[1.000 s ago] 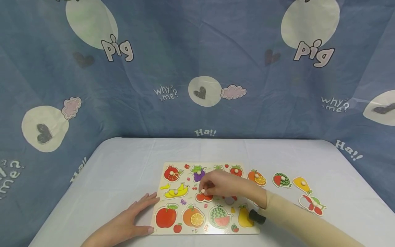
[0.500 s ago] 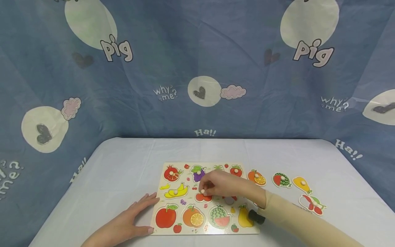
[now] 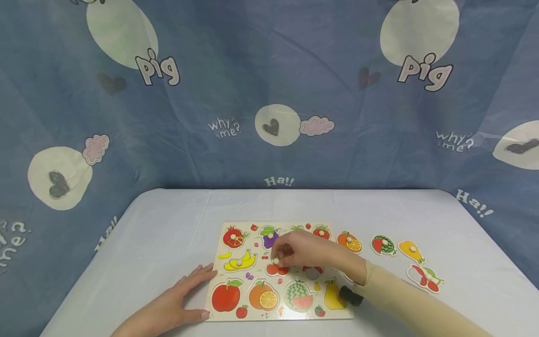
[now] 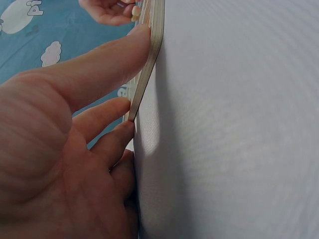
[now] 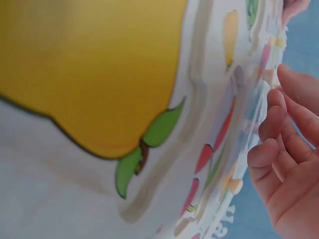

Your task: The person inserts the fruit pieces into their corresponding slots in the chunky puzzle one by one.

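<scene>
On a fruit knob puzzle board (image 3: 258, 314), a cherry puzzle piece (image 3: 278, 270) lies in the middle row. My right hand (image 3: 301, 250) is over it, curled thumb and finger at its pale knob. Green leaves now show in the small space between them. My left hand (image 3: 172, 299) rests at the board's left side, fingers extended. In the left wrist view, the thumb and fingertips of my left hand (image 4: 75, 124) touch the board's edge (image 4: 149, 64). Fingers of the right hand (image 5: 289, 149) appear curled in the right wrist view; the knob contact is unclear there.
Pomegranate (image 3: 233, 238), grape (image 3: 269, 238), banana (image 3: 240, 262) and strawberry (image 3: 322, 232) pieces lie on the board. Right of it are loose orange (image 3: 349, 242), watermelon (image 3: 383, 245), pear (image 3: 411, 252) and red-green (image 3: 425, 279) pieces. My right forearm partly covers another. A patterned curtain hangs behind the table.
My right thumb and finger have shifted slightly at the knob, exposing more of the cherry piece's green leaves. The cherry piece and my left hand keep their places.
</scene>
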{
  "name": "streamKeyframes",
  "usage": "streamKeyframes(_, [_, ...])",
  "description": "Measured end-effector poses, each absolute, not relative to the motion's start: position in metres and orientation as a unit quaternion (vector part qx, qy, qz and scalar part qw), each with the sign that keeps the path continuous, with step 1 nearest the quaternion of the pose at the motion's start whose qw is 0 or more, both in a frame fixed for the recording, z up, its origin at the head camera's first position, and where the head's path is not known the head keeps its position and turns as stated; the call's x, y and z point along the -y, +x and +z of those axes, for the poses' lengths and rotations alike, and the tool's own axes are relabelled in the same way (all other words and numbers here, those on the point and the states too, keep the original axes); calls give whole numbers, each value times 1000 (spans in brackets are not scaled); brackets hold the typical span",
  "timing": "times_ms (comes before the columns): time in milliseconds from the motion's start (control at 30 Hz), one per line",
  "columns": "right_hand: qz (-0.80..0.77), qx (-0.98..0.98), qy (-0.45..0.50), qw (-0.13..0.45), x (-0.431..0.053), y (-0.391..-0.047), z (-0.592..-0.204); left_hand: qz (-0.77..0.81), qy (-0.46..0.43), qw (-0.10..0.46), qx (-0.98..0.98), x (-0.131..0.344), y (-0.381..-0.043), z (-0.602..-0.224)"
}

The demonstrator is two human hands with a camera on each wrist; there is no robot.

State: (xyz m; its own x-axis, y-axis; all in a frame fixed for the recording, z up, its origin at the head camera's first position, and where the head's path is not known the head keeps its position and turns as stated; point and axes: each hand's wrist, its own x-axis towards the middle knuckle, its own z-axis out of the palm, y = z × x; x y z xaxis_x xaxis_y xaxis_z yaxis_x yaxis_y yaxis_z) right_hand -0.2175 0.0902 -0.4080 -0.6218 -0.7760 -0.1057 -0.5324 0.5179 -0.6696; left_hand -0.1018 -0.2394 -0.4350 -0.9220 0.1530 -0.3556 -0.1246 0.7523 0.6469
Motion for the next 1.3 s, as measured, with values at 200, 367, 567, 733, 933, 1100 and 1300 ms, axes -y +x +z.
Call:
streamKeyframes(200, [-307,-849,-380,203,-97,-215,-402,358,8,202,-912,241,-101,-433])
streamKeyframes(367, [-288,-858,-384,184,-105,-210,-397,365,11,207,-908,241,-101,-433])
streamKeyframes(567, [-288,-863,-373,180,-117,-204,-390,364,14,205,-908,241,-100,-434])
streamKeyframes(733, [-301,-862,-375,163,-128,-200,-387,364,12,206,-908,241,-101,-434])
streamKeyframes(933, [-305,-856,-392,146,-139,-195,-385,361,13,206,-910,241,-102,-435])
streamKeyframes(1100, [-303,-862,-383,137,-148,-187,-381,355,14,202,-913,241,-102,-436])
streamKeyframes(1300, [-305,-872,-362,123,-159,-181,-381,356,18,200,-913,241,-102,-436])
